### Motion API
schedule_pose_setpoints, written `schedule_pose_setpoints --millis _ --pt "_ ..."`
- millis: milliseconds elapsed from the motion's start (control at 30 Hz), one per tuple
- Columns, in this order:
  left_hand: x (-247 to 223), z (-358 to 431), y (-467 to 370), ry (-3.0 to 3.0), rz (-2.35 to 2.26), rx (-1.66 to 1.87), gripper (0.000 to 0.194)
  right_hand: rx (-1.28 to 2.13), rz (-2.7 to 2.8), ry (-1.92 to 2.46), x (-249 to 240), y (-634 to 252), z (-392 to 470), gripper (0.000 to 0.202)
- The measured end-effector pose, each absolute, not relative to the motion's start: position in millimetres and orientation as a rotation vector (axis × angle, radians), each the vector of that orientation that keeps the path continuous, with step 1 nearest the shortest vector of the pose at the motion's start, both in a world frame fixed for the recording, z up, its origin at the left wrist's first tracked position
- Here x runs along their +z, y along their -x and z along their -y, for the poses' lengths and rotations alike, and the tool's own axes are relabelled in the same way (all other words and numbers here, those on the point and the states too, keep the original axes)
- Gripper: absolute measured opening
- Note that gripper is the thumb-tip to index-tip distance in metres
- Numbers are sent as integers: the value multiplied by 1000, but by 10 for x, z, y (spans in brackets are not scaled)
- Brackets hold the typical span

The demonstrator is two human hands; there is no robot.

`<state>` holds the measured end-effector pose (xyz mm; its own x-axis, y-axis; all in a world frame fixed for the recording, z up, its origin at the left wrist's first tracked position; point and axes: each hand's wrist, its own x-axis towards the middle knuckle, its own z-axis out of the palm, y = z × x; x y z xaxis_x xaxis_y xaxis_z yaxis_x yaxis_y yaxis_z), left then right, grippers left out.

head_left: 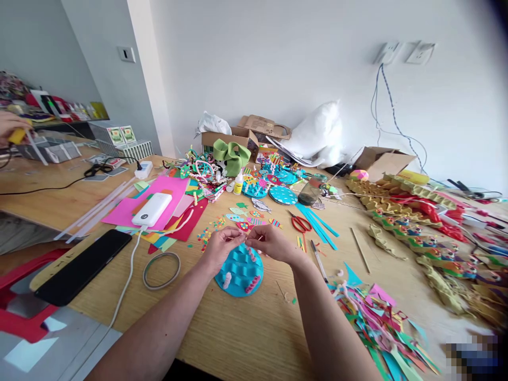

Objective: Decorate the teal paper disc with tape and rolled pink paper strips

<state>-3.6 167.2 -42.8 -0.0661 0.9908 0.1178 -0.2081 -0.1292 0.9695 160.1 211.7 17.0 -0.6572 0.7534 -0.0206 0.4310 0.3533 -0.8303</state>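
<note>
My left hand and my right hand meet above the far edge of a round blue disc. Both are closed in a pinch, fingertips close together, on something small and pale that I cannot make out. Wavy blue paper strips run across the disc. A pale fuzzy pipe cleaner piece and a pink one stand on its near part. Just beyond my fingers lie patterned paper fish and small coloured dots.
Red-handled scissors, a pen and blue paper strips lie to the right. Paper scraps spread at the near right. A tape roll, black phone and white power bank sit left. A glue bottle stands behind.
</note>
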Motion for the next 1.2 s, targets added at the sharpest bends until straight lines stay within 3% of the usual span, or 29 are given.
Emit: schedule_pose_setpoints --millis 133,533,1200 --pt "-407 -1662 32 -1074 -980 1430 18 1066 2118 1084 202 -1586 -2116 19" --pt "-345 -1607 -1 -1291 -1032 1301 24 1077 2116 1024 157 -1528 -2092 19" --pt "-391 -1629 34 -1269 -1004 1318 23 1320 1879 968 57 -1476 -2146 21"
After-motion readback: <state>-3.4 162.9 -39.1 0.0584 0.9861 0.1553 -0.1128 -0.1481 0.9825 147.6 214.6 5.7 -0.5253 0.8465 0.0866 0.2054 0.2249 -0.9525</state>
